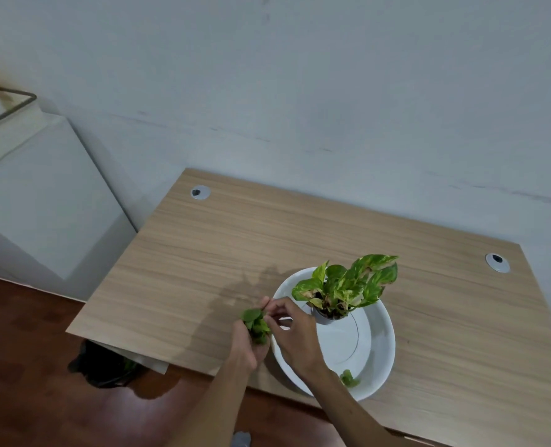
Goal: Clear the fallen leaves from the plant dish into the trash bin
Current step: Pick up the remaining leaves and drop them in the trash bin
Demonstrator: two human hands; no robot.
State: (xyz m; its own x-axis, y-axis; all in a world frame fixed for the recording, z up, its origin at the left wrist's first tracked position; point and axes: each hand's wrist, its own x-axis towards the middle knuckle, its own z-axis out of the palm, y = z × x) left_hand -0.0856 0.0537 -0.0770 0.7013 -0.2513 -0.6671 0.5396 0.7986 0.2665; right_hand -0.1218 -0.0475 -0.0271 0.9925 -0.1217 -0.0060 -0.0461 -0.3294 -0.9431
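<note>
A white oval plant dish [382, 346] lies on the wooden desk, with a small potted plant [345, 287] of green and yellow leaves standing in its far end. My left hand [246, 341] cups a bunch of green fallen leaves [257, 324] just left of the dish's rim. My right hand [295, 333] hovers over the dish's left side, its fingertips pinched at the top of that bunch. One more fallen leaf [349, 378] lies in the near end of the dish, beside my right wrist. A dark trash bin [105, 366] stands on the floor under the desk's near left corner, partly hidden.
The wooden desk [235, 253] stands against a white wall, with a cable grommet [200, 192] at the far left and another [497, 262] at the right. A white cabinet [42, 201] stands to the left. The floor [26, 366] is dark red wood.
</note>
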